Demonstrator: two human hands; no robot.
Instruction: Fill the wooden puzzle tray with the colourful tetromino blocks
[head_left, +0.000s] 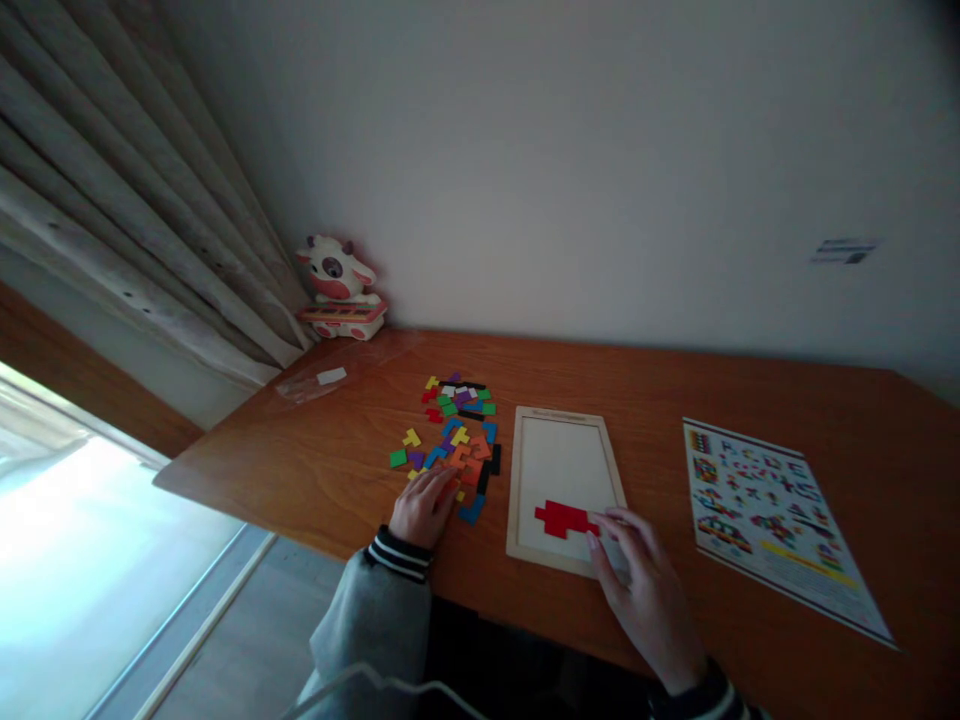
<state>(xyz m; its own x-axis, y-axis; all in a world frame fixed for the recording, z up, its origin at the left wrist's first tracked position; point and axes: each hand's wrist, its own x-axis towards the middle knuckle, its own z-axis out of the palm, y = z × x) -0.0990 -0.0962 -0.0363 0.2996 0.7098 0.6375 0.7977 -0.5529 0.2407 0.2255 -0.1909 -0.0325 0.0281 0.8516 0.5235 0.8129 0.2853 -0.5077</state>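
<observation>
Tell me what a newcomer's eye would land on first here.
Probably the red pieces low in the pale wooden frame, with the right hand at their side. Next, the jumble of colourful pieces left of the frame, under the left hand, then the cow toy by the curtain.

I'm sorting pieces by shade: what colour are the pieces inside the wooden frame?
Red, best seen in the head view.

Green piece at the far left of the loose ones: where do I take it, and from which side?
I'd come from above and pinch the near and far edges of the green piece. It lies flat and looks blocky; those edges appear free, while a purple piece sits close on its right.
</observation>
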